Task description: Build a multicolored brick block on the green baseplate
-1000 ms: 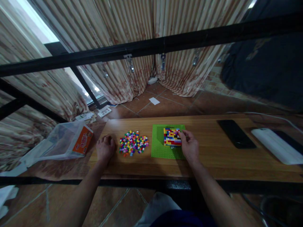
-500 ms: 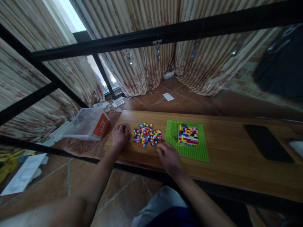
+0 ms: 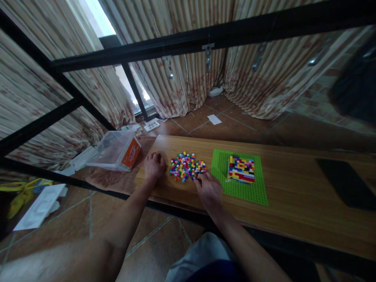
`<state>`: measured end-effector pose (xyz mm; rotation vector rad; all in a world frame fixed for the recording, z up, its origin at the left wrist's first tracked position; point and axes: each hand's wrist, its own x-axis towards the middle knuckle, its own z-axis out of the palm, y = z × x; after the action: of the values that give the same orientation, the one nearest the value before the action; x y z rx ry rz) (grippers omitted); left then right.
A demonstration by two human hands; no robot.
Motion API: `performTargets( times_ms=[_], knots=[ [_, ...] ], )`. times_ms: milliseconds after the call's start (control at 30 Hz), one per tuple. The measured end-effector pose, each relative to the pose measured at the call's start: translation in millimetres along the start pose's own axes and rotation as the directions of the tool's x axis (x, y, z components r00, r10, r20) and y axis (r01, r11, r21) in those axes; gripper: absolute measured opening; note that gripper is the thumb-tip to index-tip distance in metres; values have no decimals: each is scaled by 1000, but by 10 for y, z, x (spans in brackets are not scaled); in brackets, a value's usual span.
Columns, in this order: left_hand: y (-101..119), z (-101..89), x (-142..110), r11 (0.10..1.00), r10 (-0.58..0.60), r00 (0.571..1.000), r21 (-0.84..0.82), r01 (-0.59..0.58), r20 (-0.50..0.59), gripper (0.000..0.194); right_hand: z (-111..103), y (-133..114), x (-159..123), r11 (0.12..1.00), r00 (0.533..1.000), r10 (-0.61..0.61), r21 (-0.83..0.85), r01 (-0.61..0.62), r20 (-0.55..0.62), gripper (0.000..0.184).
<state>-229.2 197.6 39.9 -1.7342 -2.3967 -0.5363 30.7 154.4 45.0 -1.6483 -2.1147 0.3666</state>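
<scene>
Small toy bricks of many colours lie in a loose pile on the wooden tabletop. To the left of them my left hand rests on the wood, its fingers curled in; no brick shows in it. My right hand is at the pile's lower right edge. Its thumb and forefinger come together there, and whatever lies between them is too small to see. A green baseplate sits to the right of that hand. On the plate stands a multicoloured brick block, several layers high.
A clear plastic box with an orange label lies left of the wood, tilted on its side. A dark flat pad is at the table's right. A black metal bar crosses beyond the table, before striped curtains.
My right hand has moved up to the edge of the brick pile, its fingers now at the bricks. My left hand stays beside the pile. The whole view has shifted slightly.
</scene>
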Motion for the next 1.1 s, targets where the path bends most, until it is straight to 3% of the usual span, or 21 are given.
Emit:
performTargets(
  times_ms=[133, 233, 400, 500, 733, 900, 1100],
  knots=[
    [1, -9, 8, 1000, 18, 1000, -13, -18, 7, 33, -15, 37, -26, 993, 999, -19, 112, 24, -40, 15],
    [-8, -7, 16, 1000, 18, 1000, -16, -18, 6, 33, -94, 62, -92, 956, 997, 12, 292, 10, -72, 16],
    [-36, 10, 25, 1000, 14, 1000, -24, -14, -9, 38, -356, 174, -241, 805, 989, 121, 591, -47, -86, 18],
    [-41, 10, 28, 999, 26, 1000, -28, -26, -12, 39, -516, 320, -311, 722, 967, 233, 685, -99, -106, 19],
    [-52, 22, 44, 999, 29, 1000, -31, -29, -8, 39, -802, 890, -363, 694, 879, 427, 701, -166, -214, 28],
    [-64, 36, 49, 1000, 24, 1000, -19, -24, 0, 40, -851, 1308, -237, 703, 801, 536, 667, -249, -266, 33],
    [-61, 25, 52, 999, 15, 1000, -44, -15, 1, 41, -792, 1477, -37, 807, 820, 471, 534, -252, -325, 37]
  ],
)
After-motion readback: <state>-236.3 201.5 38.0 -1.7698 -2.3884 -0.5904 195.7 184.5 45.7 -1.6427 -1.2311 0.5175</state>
